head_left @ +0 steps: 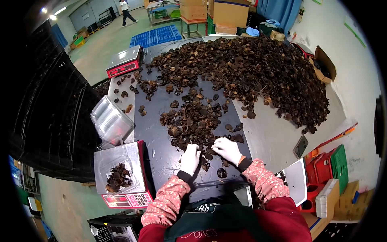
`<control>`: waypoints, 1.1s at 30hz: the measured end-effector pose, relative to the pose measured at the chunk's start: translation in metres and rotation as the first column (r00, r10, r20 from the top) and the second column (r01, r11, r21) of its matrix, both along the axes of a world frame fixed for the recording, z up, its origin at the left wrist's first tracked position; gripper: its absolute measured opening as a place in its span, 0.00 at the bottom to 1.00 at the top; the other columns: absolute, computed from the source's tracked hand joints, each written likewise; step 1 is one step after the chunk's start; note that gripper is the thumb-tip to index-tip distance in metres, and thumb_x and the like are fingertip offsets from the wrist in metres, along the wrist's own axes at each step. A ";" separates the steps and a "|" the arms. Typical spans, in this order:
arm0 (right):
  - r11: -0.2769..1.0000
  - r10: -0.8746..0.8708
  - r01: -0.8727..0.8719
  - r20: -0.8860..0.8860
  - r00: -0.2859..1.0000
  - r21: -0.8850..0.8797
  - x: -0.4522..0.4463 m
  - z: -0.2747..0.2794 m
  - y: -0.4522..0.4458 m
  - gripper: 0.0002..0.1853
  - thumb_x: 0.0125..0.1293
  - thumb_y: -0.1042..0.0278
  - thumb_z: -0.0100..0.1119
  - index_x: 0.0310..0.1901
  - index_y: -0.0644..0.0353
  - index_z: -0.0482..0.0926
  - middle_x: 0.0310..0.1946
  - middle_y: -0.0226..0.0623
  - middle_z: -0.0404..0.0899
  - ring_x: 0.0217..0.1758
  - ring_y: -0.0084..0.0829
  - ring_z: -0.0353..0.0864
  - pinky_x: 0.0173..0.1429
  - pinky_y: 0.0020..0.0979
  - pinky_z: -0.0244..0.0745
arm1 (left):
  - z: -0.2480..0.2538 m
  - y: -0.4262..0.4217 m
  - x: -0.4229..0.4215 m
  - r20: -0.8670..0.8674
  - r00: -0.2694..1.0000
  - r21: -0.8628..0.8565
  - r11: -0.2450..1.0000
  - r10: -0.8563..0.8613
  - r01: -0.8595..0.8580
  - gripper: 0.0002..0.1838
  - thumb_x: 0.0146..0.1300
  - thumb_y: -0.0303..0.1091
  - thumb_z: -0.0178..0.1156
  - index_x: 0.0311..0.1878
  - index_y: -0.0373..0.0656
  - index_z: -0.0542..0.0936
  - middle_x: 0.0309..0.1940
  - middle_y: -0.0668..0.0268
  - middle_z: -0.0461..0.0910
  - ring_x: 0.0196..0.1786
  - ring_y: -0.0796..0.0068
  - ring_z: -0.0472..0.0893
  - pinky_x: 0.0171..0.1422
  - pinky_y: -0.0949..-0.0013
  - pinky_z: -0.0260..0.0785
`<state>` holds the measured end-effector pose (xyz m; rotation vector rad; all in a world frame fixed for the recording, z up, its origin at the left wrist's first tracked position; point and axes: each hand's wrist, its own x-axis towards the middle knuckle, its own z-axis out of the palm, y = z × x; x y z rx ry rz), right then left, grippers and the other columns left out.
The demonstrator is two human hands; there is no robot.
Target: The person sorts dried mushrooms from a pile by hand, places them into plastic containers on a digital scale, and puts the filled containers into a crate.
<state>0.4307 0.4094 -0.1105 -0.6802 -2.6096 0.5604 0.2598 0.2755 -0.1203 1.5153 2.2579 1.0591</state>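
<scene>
Both hands wear white gloves and rest at the near edge of a small heap of dark brown dried pieces (193, 121) on the dark table sheet (157, 121). My left hand (190, 158) has its fingers curled at the pieces; what they hold, if anything, is too small to tell. My right hand (227, 151), a little to the right, is bent inward with its fingertips pressed together at the heap. At the left, a clear plastic box (130, 161) with some of the pieces in it stands on a red-and-silver scale (140, 177).
A large pile of the pieces (258, 68) covers the table's far side. Stacked clear trays (111, 117) and a second scale (125, 58) stand left. A phone (300, 146) lies right, near red bins (320, 169). Black crates (52, 109) rise left; a person (127, 14) walks far off.
</scene>
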 end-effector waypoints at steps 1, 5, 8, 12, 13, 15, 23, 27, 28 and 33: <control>0.997 -0.035 0.023 -0.152 0.988 -0.080 -0.002 0.000 0.007 0.07 0.65 0.58 0.62 0.37 0.49 0.84 0.39 0.28 0.82 0.44 0.31 0.82 0.44 0.32 0.78 | -0.001 -0.004 -0.005 0.025 1.000 0.119 0.993 0.000 -0.003 0.09 0.62 0.30 0.62 0.43 0.41 0.76 0.40 0.55 0.76 0.41 0.49 0.81 0.47 0.55 0.74; 0.495 -0.364 -0.159 -0.370 0.855 -0.854 -0.011 0.056 0.009 0.09 0.67 0.70 0.59 0.46 0.60 0.82 0.39 0.33 0.82 0.45 0.27 0.81 0.51 0.27 0.75 | 0.043 -0.037 -0.022 0.353 0.935 0.238 0.964 0.031 -0.122 0.06 0.65 0.27 0.61 0.43 0.39 0.78 0.35 0.63 0.79 0.36 0.70 0.80 0.42 0.70 0.73; 0.241 -0.373 -0.355 -0.423 0.826 -0.903 -0.037 0.049 -0.013 0.12 0.70 0.67 0.56 0.53 0.56 0.79 0.44 0.32 0.82 0.48 0.26 0.81 0.43 0.27 0.75 | 0.096 -0.104 -0.046 0.711 0.702 0.244 0.922 0.041 -0.301 0.05 0.70 0.28 0.59 0.47 0.41 0.78 0.35 0.69 0.80 0.35 0.83 0.78 0.40 0.79 0.71; -0.248 -0.416 -0.464 -0.339 0.844 -0.850 -0.096 0.069 -0.058 0.14 0.73 0.59 0.55 0.55 0.53 0.77 0.48 0.32 0.82 0.44 0.26 0.82 0.35 0.29 0.76 | 0.120 -0.183 -0.094 0.652 0.753 0.387 0.817 0.085 -0.428 0.04 0.72 0.25 0.57 0.47 0.42 0.77 0.41 0.71 0.80 0.40 0.85 0.77 0.43 0.80 0.68; -0.284 -0.310 -0.456 -0.369 0.876 -0.843 -0.120 0.079 -0.074 0.14 0.73 0.59 0.55 0.55 0.53 0.77 0.47 0.32 0.82 0.43 0.26 0.82 0.34 0.28 0.75 | 0.124 -0.222 -0.109 0.543 0.785 0.310 0.798 0.298 -0.517 0.05 0.71 0.24 0.57 0.48 0.41 0.77 0.41 0.71 0.79 0.40 0.85 0.76 0.43 0.80 0.68; -0.288 -0.251 -0.462 -0.399 0.882 -0.839 -0.145 0.094 -0.110 0.13 0.73 0.60 0.54 0.53 0.53 0.79 0.46 0.31 0.82 0.42 0.25 0.82 0.34 0.23 0.73 | 0.129 -0.258 -0.132 0.472 0.758 0.242 0.761 0.450 -0.602 0.06 0.67 0.21 0.57 0.46 0.36 0.78 0.37 0.68 0.80 0.40 0.81 0.76 0.49 0.76 0.69; 0.402 0.281 -0.509 -0.426 0.860 -0.762 -0.284 0.132 -0.225 0.15 0.67 0.60 0.63 0.49 0.61 0.82 0.39 0.31 0.83 0.38 0.23 0.79 0.44 0.25 0.74 | 0.094 -0.300 -0.185 -0.176 0.799 0.224 0.814 0.575 -0.536 0.18 0.60 0.27 0.62 0.56 0.42 0.80 0.43 0.58 0.80 0.50 0.56 0.77 0.58 0.58 0.67; 0.754 0.606 -0.646 -0.253 0.754 -0.122 -0.304 0.098 -0.255 0.32 0.56 0.50 0.69 0.58 0.60 0.77 0.63 0.45 0.72 0.66 0.47 0.69 0.71 0.45 0.62 | 0.092 -0.310 -0.179 -0.325 0.712 0.265 0.783 0.622 -0.563 0.30 0.62 0.29 0.61 0.69 0.43 0.71 0.53 0.53 0.76 0.57 0.52 0.72 0.66 0.53 0.60; 0.745 0.667 -0.653 -0.117 0.736 0.137 -0.302 0.093 -0.249 0.39 0.54 0.49 0.70 0.65 0.58 0.72 0.67 0.44 0.69 0.69 0.48 0.66 0.74 0.49 0.58 | 0.078 -0.305 -0.188 -0.302 0.707 0.296 0.768 0.639 -0.568 0.30 0.62 0.29 0.61 0.69 0.43 0.71 0.53 0.53 0.76 0.57 0.52 0.72 0.66 0.53 0.60; 0.723 0.689 -0.680 -0.052 0.723 0.122 -0.286 0.112 -0.249 0.47 0.49 0.48 0.74 0.71 0.56 0.66 0.72 0.45 0.63 0.74 0.50 0.60 0.78 0.49 0.53 | 0.085 -0.326 -0.183 -0.193 0.775 0.256 0.794 0.601 -0.552 0.28 0.63 0.33 0.62 0.67 0.41 0.72 0.57 0.55 0.74 0.62 0.53 0.69 0.69 0.52 0.57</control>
